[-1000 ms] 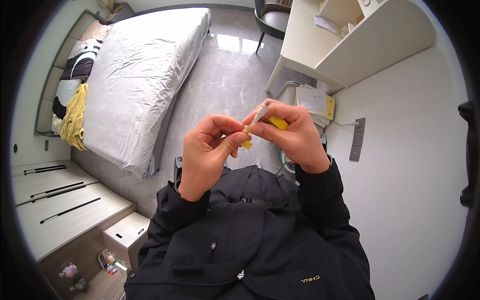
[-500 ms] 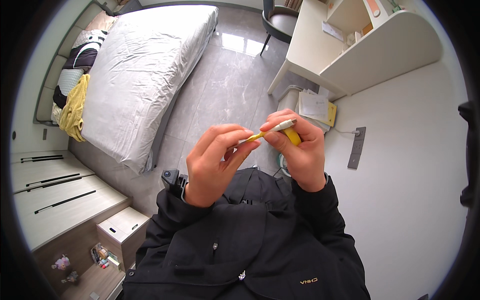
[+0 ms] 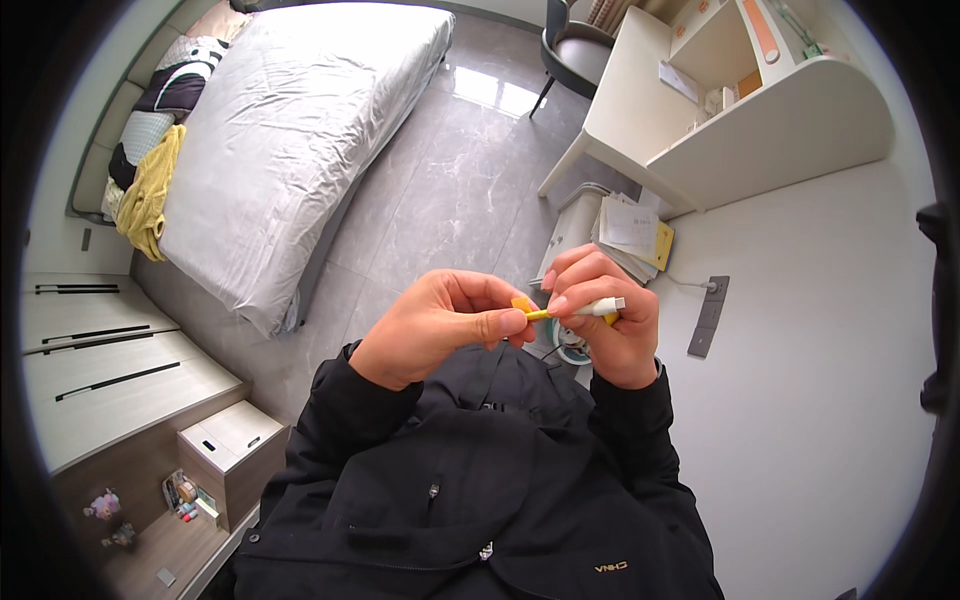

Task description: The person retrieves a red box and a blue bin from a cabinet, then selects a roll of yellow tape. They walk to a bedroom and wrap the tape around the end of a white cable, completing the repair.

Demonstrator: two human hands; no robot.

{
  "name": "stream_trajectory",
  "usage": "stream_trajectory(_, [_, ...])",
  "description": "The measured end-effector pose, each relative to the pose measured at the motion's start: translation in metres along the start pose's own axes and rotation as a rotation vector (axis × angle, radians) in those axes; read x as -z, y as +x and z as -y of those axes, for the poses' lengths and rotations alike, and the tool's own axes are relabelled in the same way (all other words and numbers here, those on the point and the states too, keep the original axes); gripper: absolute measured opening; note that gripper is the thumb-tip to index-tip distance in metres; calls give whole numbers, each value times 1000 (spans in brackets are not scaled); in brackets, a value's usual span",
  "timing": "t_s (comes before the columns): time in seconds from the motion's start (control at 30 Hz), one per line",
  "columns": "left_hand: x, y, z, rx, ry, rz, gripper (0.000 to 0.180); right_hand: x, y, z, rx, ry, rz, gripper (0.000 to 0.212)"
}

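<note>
In front of my body both hands hold a white charging cable, its plug (image 3: 602, 307) pointing right with the metal tip bare. Yellow tape (image 3: 538, 314) is wrapped round the cable just behind the plug, and a small orange-yellow flap (image 3: 521, 303) stands up from it. My left hand (image 3: 435, 325) is closed, thumb and fingers pinching the taped stretch. Closed as well, my right hand (image 3: 628, 345) grips the cable by the plug's base. A yellow piece (image 3: 611, 319) shows partly within the right hand, mostly hidden by its fingers.
A bed (image 3: 300, 130) with a grey sheet lies far left. At far right are a white desk (image 3: 630, 60) and a dark chair (image 3: 585, 55). Papers (image 3: 630, 225) lie on a bin-like container near a wall socket strip (image 3: 709, 315). A cabinet (image 3: 110, 385) stands at left.
Both hands have come slightly lower. My left hand has turned so its thumb lies on the cable. The plug has tilted from pointing up-right to nearly level, and a tape flap now shows.
</note>
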State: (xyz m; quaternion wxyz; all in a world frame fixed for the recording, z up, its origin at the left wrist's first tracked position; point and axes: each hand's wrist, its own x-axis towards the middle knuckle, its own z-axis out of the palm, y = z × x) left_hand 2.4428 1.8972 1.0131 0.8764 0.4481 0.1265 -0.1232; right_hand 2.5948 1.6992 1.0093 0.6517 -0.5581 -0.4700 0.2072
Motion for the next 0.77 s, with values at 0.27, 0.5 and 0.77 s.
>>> stream_trajectory(0.27, [-13, -4, 2, -172, 104, -159, 20, -4, 1, 0, 10, -22, -11, 18])
stream_trajectory(0.5, [-25, 9, 22, -716, 474, -345, 13, -20, -1, -5, 112, -181, -204, 16])
stream_trajectory(0.77, [-17, 17, 30, -937, 707, -376, 19, -29, -9, -7, 92, -194, -288, 16])
